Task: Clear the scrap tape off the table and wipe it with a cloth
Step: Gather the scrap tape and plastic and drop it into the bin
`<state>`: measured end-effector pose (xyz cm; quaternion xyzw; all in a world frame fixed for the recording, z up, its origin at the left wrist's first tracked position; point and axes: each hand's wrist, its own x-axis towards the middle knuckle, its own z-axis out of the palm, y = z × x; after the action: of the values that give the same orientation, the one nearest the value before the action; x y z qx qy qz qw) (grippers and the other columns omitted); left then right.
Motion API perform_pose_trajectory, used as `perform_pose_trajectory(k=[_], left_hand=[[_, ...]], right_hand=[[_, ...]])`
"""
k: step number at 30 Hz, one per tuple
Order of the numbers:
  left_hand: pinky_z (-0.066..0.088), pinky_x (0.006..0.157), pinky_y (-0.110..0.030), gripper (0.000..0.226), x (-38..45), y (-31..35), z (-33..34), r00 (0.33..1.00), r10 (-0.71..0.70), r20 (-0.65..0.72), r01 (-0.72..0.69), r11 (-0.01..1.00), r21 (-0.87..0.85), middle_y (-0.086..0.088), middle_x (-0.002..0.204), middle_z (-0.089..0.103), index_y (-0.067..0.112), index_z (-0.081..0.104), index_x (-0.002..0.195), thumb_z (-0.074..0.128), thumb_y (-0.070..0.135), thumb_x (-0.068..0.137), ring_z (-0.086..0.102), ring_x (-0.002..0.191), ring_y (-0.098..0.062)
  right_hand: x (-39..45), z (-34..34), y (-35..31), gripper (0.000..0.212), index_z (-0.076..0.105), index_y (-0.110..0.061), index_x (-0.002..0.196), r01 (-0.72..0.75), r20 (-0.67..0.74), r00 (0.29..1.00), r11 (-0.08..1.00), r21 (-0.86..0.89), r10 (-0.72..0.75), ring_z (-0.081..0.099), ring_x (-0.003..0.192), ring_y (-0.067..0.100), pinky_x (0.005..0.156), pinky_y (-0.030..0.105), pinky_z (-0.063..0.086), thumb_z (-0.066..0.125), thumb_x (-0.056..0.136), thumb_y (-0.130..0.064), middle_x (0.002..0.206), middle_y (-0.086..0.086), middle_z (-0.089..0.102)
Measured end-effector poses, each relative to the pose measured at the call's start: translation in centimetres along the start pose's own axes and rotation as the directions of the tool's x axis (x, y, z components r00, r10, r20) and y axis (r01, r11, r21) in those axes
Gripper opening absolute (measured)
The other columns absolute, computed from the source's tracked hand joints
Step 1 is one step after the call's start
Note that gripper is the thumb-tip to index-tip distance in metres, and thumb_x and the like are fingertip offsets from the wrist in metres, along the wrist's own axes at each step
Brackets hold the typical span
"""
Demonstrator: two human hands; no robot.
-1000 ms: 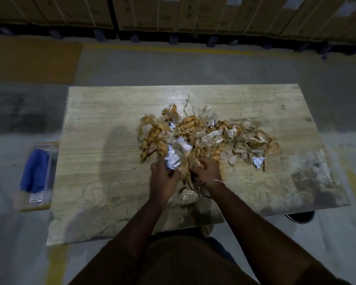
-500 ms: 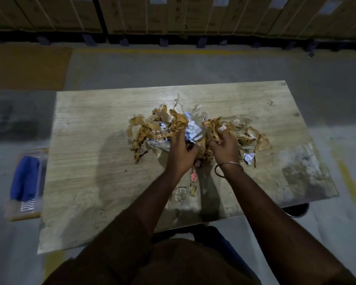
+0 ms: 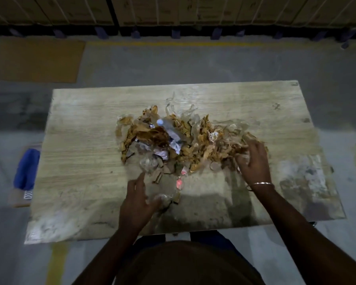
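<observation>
Hands have parted since half a second ago: then I had both buried together in the middle of the heap, and now they sit wide apart on either flank of it. My left hand is nearest me, pulled back toward the near edge, index finger stretched forward and the other fingers loosely curled around a crumpled scrap of clear tape; motion blur keeps me from saying how firmly it holds. Just beyond its fingertips lie a few loose strays, among them a small pink scrap.

My right hand, a thin metal bangle at the wrist, has swung out to the right end of the tangled heap of brown and clear scrap tape, fingers spread and bent down over the strands there. I judge this a raking step, drawing the spread-out edges into one bundle before lifting; nothing has left the table yet, and wiping is still ahead.

Beyond both hands the heap fills the middle of the pale wood-grain tabletop, with white crumpled paper and what looks like a clear plastic bottle in it. To the left of my left hand the surface is bare out to its edge, giving room to sweep; right of my right hand a smeared patch runs near the right edge. Off the left edge, lower, lies a blue folded cloth. Farther off are grey floor and stacked cartons.
</observation>
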<state>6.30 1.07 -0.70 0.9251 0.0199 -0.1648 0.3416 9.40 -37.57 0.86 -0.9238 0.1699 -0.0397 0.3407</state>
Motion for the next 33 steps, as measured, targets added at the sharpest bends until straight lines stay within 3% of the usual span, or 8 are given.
perform_pose_trajectory(k=[4,10,13,16,19,23,27,33], left_hand=[[0.055,0.079,-0.035,0.1,-1.9,0.2,3.4,0.984,-0.017,0.176,0.009,0.999,0.046,0.004,0.137,0.039,0.035,0.023,0.164,0.078,0.056,0.084,0.06,0.11,-0.017],[0.042,0.079,-0.026,0.072,0.6,3.3,5.5,1.0,-0.014,-0.022,0.013,1.0,-0.026,-0.008,0.121,0.06,0.015,0.057,0.147,0.066,0.047,0.084,0.061,0.104,-0.019],[0.045,0.079,-0.014,0.067,2.6,4.8,5.6,0.995,-0.051,-0.089,0.041,0.993,-0.108,-0.007,0.123,0.064,0.011,0.058,0.146,0.083,0.024,0.085,0.065,0.106,-0.024],[0.057,0.084,-0.01,0.078,4.2,5.7,5.6,0.995,-0.098,-0.027,0.087,0.954,-0.286,-0.003,0.142,0.059,0.014,0.047,0.156,0.082,0.006,0.086,0.067,0.116,-0.018],[0.05,0.086,-0.004,0.068,4.5,5.6,4.7,0.994,-0.058,-0.098,0.033,0.971,-0.237,-0.003,0.141,0.055,0.011,0.052,0.151,0.081,0.008,0.089,0.059,0.119,-0.014],[0.049,0.088,-0.034,0.059,4.8,4.3,1.4,0.957,-0.101,-0.273,0.083,0.993,-0.078,-0.016,0.133,0.051,0.008,0.054,0.146,0.078,0.016,0.093,0.054,0.108,-0.021],[0.044,0.108,-0.047,0.061,9.4,2.1,-2.8,0.897,-0.224,-0.381,0.18,0.972,-0.15,-0.028,0.141,0.047,0.005,0.049,0.151,0.074,0.016,0.096,0.053,0.126,-0.042],[0.036,0.122,-0.041,0.07,19.6,2.5,-6.9,0.943,-0.329,-0.045,0.251,0.794,-0.553,-0.008,0.161,0.043,0.022,0.038,0.162,0.058,0.05,0.1,0.046,0.146,-0.026]], right_hand=[[2.7,0.2,4.6,0.092,0.036,-0.015,0.16,-0.172,0.057,0.983,0.983,-0.061,0.175,0.028,0.15,0.047,0.123,0.053,0.024,0.051,0.084,-0.064,0.158,0.032,0.034],[2.0,4.1,2.9,0.089,0.031,-0.035,0.162,-0.099,0.259,0.958,0.989,-0.109,0.124,0.014,0.159,0.036,0.123,0.063,0.016,0.049,0.084,-0.074,0.171,0.017,0.02],[0.4,5.3,1.5,0.082,0.032,-0.027,0.163,-0.016,0.312,0.95,1.0,0.014,0.011,0.019,0.157,0.033,0.124,0.049,0.027,0.054,0.093,-0.063,0.169,0.016,0.024],[-0.2,5.4,0.5,0.079,0.028,-0.027,0.164,-0.001,0.334,0.94,0.978,0.206,-0.07,0.023,0.155,0.019,0.105,0.005,0.036,0.07,0.098,-0.033,0.169,0.005,0.019],[0.2,3.9,0.1,0.077,0.031,-0.028,0.163,0.055,0.275,0.953,0.964,0.26,-0.128,0.032,0.147,0.01,0.094,-0.005,0.034,0.071,0.097,-0.02,0.165,0.002,0.027],[0.9,1.2,1.1,0.064,0.046,-0.02,0.155,0.116,0.139,0.977,0.95,0.291,-0.162,0.048,0.138,0.009,0.108,0.01,0.038,0.066,0.095,-0.026,0.152,0.002,0.048],[3.5,0.8,0.8,0.054,0.051,-0.018,0.151,-0.081,-0.012,0.996,0.931,0.356,0.091,0.053,0.127,0.015,0.095,0.006,0.043,0.067,0.1,-0.022,0.144,0.008,0.052],[9.6,3.1,-2.3,0.071,0.033,-0.025,0.162,-0.282,0.2,0.954,0.902,0.327,0.225,0.028,0.155,0.024,0.126,0.039,0.026,0.059,0.101,-0.049,0.167,0.01,0.028]])
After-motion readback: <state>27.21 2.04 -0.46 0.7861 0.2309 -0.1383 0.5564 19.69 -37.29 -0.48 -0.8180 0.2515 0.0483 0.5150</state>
